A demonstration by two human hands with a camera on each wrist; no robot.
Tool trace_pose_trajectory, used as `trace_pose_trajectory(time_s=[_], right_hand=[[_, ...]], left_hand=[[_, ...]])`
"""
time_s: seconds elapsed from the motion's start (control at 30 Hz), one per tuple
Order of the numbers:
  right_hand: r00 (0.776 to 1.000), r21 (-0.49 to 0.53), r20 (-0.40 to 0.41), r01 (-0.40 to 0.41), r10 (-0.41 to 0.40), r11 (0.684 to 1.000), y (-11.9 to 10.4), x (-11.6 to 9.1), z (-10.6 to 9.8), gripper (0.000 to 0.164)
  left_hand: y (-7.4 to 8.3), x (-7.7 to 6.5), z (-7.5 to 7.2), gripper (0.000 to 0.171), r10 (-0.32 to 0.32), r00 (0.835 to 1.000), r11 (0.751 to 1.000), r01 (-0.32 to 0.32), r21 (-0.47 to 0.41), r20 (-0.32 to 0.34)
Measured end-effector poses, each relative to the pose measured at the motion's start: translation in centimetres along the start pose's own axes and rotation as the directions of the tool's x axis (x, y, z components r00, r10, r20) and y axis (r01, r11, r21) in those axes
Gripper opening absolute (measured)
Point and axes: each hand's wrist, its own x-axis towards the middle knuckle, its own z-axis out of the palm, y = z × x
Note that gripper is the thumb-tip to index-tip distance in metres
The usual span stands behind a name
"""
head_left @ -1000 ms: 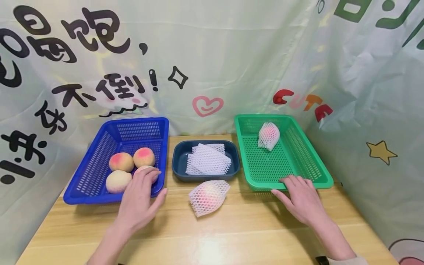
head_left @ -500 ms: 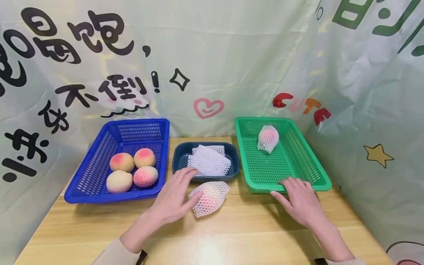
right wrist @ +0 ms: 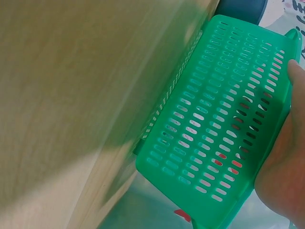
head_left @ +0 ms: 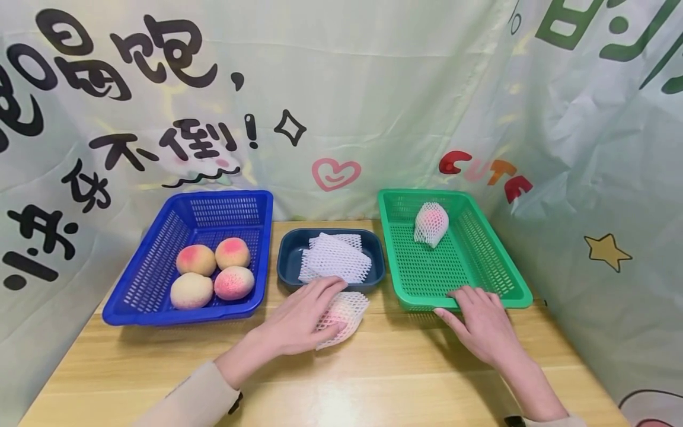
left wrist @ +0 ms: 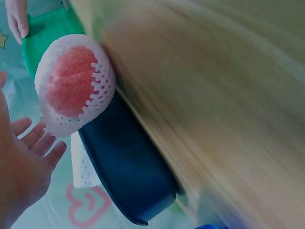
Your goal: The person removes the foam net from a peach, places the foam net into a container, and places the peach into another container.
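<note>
A peach in a white foam net (head_left: 349, 317) lies on the table in front of the dark tray. My left hand (head_left: 304, 320) reaches over it from the left, partly covering it. In the left wrist view the fingers (left wrist: 40, 138) are spread beside the netted peach (left wrist: 71, 86), not closed round it. At the near edge of the green basket (head_left: 427, 261), my right hand (head_left: 488, 323) holds the rim, fingers over the inside and thumb outside. The right wrist view shows the thumb (right wrist: 296, 74) at that rim. Another netted peach (head_left: 431, 224) sits toward the basket's back.
Several bare peaches (head_left: 233, 283) lie in the blue basket (head_left: 155, 255) on the left. Between the baskets, the dark blue tray (head_left: 290, 273) holds white foam nets (head_left: 338, 258). A printed cloth (head_left: 341, 89) hangs behind the wooden table (head_left: 341, 391).
From over the blue basket, my left hand has moved right to the netted peach on the table. All peaches stay in place. The right hand keeps to the green basket's rim.
</note>
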Motion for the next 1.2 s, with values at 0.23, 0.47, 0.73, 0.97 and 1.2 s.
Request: trace_pose_trajectory(time_s=[0.23,0.47,0.73,0.97,1.2], right_hand=[[1.000,-0.002,0.003,-0.002,0.002,1.000,0.0,0.0,0.0,0.042],[1.000,0.000,0.010,-0.008,0.008,1.000,-0.1,0.0,-0.1,0.043],[1.000,0.000,0.014,-0.013,0.013,1.000,-0.1,0.0,-0.2,0.045],[0.999,0.027,0.030,-0.032,0.031,0.999,-0.2,0.1,-0.5,0.047],[0.997,0.168,0.011,-0.071,0.071,0.983,-0.7,0.4,-1.1,0.044]], left_hand=[[-0.1,0.1,0.7,0.073,0.004,0.994,1.000,-0.004,0.005,0.111],[-0.4,0.0,1.1,0.074,-0.021,0.986,0.999,0.024,-0.021,0.166],[-0.8,-0.2,1.3,0.078,-0.067,0.981,0.993,0.083,-0.080,0.183],[-0.9,-0.1,1.3,0.077,-0.075,0.982,0.990,0.094,-0.107,0.176],[-0.9,0.0,1.0,0.080,-0.074,0.987,0.985,0.094,-0.144,0.140]])
